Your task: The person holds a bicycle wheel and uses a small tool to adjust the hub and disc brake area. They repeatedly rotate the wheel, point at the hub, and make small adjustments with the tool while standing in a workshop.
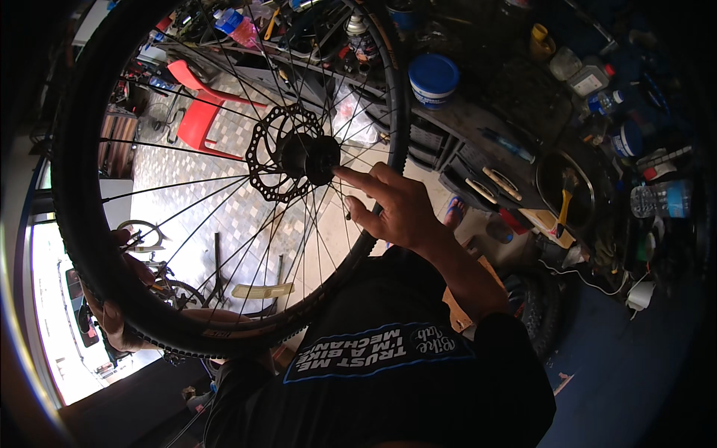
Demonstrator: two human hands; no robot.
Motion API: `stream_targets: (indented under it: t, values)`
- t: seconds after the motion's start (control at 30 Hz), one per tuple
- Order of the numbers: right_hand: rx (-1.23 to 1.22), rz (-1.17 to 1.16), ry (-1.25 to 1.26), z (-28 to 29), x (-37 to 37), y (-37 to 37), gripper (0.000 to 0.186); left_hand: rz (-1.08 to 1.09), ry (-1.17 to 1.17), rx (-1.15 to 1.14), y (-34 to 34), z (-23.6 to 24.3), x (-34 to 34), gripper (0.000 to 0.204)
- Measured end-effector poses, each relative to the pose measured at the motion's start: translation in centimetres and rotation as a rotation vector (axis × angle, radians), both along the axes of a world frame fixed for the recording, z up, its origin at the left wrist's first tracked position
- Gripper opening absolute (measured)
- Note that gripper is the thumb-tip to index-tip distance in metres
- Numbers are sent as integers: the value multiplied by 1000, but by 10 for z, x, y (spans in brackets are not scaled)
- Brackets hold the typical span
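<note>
Grip, left hand (112, 310): closed around the tyre (71, 187) at the wheel's lower left, fingers wrapped over the tread, thumb side hidden behind the rubber.
Grip, right hand (396, 209): partly open, holding nothing; index finger stretched out, its tip touching the hub (317, 158), other fingers loosely curled near the spokes (224, 216).
Wheel (231, 149): held up upright in front of the person, filling the upper left of the head view, its rim bent by the lens.
Disc rotor (278, 153): black, drilled, sat around the hub, just left of the right fingertip.
Desk (478, 119): dark and cluttered, ran along the upper right behind the wheel.
Tub (433, 78): white with a blue lid, stood on the desk just beside the tyre's right edge.
Brush (564, 205): yellow-handled, lay in a dark round pan (590, 198) on the desk.
Bottle (661, 200): clear, lay on its side at the far right.
Chair (198, 112): red plastic, seen through the spokes on the tiled floor (224, 194).
Shirt (388, 381): dark with a printed patch, at the lower edge.
</note>
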State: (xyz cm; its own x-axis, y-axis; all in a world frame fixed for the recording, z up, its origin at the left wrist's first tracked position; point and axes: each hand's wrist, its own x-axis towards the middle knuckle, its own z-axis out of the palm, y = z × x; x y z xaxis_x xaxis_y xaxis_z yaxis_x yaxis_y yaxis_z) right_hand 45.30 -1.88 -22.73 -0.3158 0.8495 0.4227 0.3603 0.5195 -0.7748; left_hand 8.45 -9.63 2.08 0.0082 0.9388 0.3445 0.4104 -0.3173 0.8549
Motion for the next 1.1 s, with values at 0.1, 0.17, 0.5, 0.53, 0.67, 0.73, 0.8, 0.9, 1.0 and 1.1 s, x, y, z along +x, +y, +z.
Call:
stream_targets:
  t: [0.1,0.17,0.5,0.53,0.67,0.73,0.8,0.9,1.0,1.1]
  values:
    - [-4,-23,5,8,-1,-2,64,37,-19,14,-1,-3,6,95]
    - [22,26,7,7,-7,-6,64,68,-52,48,-2,-7,11,94]
    - [-261,207,130,8,-4,-14,79,165,26,69,-3,-13,7,87]
    - [-327,252,113,14,1,-14,80,209,17,117,-2,-16,16,89]
    - [-262,199,137,7,0,-10,77,312,28,165,1,-22,24,97]
    - [-300,167,76,11,2,-14,67,294,48,130,6,-22,20,99]
    - [-227,236,31,0,20,-7,55,267,61,119,6,-21,14,98]
    - [-192,-70,83,-16,63,27,40,259,108,54,-2,-11,3,100]
    - [-273,-563,248,-32,143,77,38,247,142,-2,-2,-6,1,101]
    - [-202,-926,78,-56,233,104,36,240,157,-29,-3,-5,1,101]
